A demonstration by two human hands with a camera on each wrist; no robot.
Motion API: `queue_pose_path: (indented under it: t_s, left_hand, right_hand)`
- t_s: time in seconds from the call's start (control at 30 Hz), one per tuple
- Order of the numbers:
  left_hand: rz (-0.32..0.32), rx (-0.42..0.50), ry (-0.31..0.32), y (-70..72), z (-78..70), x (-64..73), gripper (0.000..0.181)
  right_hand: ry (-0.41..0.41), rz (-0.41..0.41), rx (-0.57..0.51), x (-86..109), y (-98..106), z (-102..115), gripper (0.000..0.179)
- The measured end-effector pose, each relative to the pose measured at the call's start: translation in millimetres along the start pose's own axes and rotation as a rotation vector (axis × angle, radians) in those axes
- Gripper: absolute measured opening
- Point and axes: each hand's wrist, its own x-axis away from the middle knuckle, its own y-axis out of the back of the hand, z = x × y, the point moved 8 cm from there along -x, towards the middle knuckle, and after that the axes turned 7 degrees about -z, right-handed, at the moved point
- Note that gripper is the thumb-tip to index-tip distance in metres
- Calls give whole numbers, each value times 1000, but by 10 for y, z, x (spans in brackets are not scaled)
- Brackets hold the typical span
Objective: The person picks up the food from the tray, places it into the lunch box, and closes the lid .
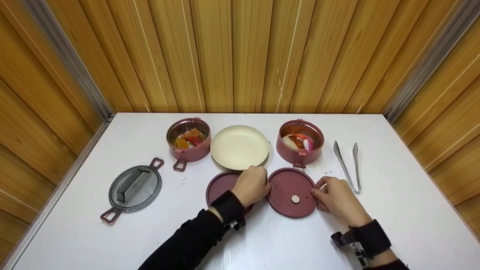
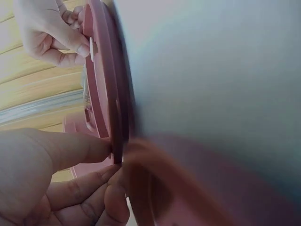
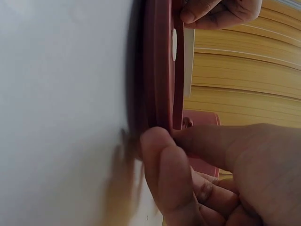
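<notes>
A round dark-red lid [image 1: 290, 208] with a small white knob [image 1: 295, 199] lies flat near the front middle, held from both sides. My left hand [image 1: 252, 185] pinches its left rim between thumb and fingers, as the left wrist view also shows. At the opposite rim, my right hand [image 1: 335, 197] pinches the edge with thumb and forefinger. A second dark-red lid [image 1: 221, 185] lies just left of it, partly covered by my left hand and wrist. Behind the held lid stands a pink pot [image 1: 300, 154] with food pieces inside.
A cream plate [image 1: 240, 146] sits between that pot and another pink pot [image 1: 189, 150] holding food pieces. On the left lies a grey see-through lid [image 1: 135, 189] with a bar handle and two red side loops. Metal tongs [image 1: 347, 168] lie spread at the right. Wood-patterned walls surround the white table.
</notes>
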Motion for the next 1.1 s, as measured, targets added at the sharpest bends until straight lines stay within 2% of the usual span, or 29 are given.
queue_pose_path:
  t_s: [0.23,0.27,0.3,0.4,0.47,0.5,0.53,0.6,0.7,0.93,1.1]
  left_hand:
    - [-49,70,-3,38,-5,-11,23]
    - [-57,72,-5,147,-61,9,22]
    - [-67,77,-8,172,-71,9,21]
    - [-79,94,-13,412,-182,29,22]
    - [-64,114,-6,646,-297,47,22]
    - [-57,135,-2,677,-304,38,22]
    - [-41,150,8,786,-355,44,22]
    - [-20,172,32,908,-403,31,21]
    - [-9,200,66,1021,-435,-43,19]
    - [-24,232,119,1119,-419,-354,18]
    - [-52,260,142,1182,-412,-554,17]
  right_hand:
    - [-42,58,-42,-21,62,-12,14]
    - [-36,59,-43,-22,79,1,14]
    - [-32,58,-42,-19,96,15,14]
    - [-12,53,-45,2,153,74,14]
    - [-5,50,-66,18,189,108,15]
    - [-4,49,-80,25,207,123,16]
    - [-4,46,-93,28,225,138,16]
    - [-6,35,-117,27,260,162,17]
    - [-18,9,-124,2,328,200,17]
    - [15,-41,-84,-166,531,296,21]
    - [16,-58,-110,-340,661,317,25]
